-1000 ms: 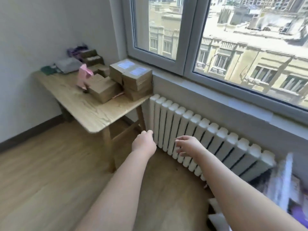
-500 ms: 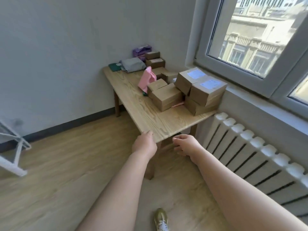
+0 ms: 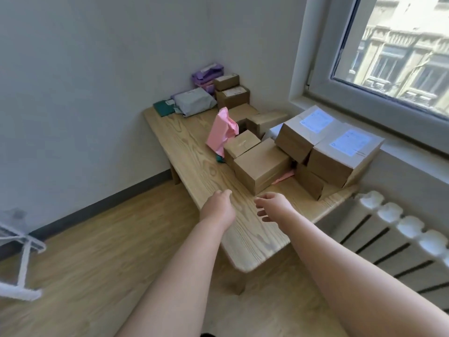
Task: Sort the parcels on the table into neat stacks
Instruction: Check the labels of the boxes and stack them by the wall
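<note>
Your left hand point(image 3: 220, 207) and right hand point(image 3: 275, 206) hover over the bench's point(image 3: 194, 152) near end, fingers loosely curled, holding nothing, near the closest brown box point(image 3: 262, 164).

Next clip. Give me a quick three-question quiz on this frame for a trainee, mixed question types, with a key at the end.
1. True or false: the left hand already holds a parcel.
2. What colour is the upright mailer leaning against the small boxes mid-table? A green, B pink, C purple.
3. Fill in: the two labelled boxes sit on the side of the table nearest the ____.

Key: 1 false, it hovers empty over the table's near end. 2 B. 3 window.
</note>
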{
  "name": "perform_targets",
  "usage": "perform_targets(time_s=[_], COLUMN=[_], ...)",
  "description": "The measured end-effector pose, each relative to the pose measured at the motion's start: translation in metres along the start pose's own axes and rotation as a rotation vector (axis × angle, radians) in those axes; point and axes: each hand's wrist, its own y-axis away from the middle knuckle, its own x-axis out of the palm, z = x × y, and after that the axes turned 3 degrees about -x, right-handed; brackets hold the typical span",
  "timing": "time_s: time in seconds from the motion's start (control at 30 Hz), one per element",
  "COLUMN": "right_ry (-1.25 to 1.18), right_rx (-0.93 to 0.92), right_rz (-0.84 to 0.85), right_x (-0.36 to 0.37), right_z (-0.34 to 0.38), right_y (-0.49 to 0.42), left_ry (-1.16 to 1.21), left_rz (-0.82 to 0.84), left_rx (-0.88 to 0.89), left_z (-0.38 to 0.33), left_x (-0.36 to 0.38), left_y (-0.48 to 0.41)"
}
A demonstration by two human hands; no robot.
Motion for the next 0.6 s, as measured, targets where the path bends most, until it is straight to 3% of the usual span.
perform_targets(time_s=[0.27,0.6], right_ry=[-0.071,-0.248], right_rx=[0.088,0.176], right_rz=[-0.139,-0.565], right_x=[-0.003,-0.029], right_z=[0.024,0.06], right_y=[-0.07,-0.104], left_ry=[-0.017,0.005], left_rz=[0.084,0.195], left_rx=[0.115,0.486], left_z=[-0.017,-0.094], left_x=[-0.011,-0.032], left_y=[-0.12,-0.221])
